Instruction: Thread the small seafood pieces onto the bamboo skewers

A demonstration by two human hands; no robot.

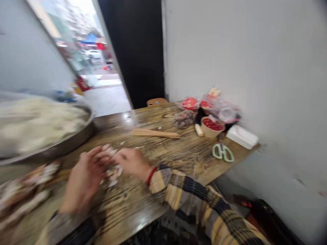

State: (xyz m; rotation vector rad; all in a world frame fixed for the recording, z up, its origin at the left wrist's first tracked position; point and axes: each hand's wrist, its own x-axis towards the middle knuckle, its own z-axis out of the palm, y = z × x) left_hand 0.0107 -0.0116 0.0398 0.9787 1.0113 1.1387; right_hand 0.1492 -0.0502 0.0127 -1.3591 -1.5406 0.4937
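Note:
My left hand is raised over the wooden table with its fingers curled inward. My right hand, with a red band at the wrist, meets it from the right, fingers pinched. Between the fingertips is a small whitish piece that looks like a garlic clove; motion blur hides its details. Pale and brownish peel scraps lie on the table just below the hands. At the lower left is a blurred heap of what look like garlic bulbs with stems.
A wide metal pan of whitish food under plastic stands at left. Thin wooden sticks lie mid-table. Toward the right are a paper bowl of red contents, green-handled scissors, a white box and plastic bags, near the wall.

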